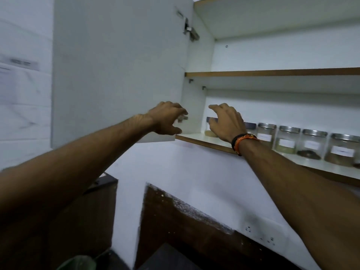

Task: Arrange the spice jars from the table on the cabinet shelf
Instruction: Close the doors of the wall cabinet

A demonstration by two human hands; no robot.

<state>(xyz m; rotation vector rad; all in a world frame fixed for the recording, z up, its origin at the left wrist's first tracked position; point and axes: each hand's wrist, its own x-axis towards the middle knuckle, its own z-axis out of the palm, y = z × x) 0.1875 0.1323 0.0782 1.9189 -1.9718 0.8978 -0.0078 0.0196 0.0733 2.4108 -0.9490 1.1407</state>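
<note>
Both arms are raised and stretched forward and up. The left hand (pixel 167 118) is held with fingers loosely curled and thumb spread below. The right hand (pixel 227 123) is held palm-forward, fingers bent, its wrist banded.
</note>
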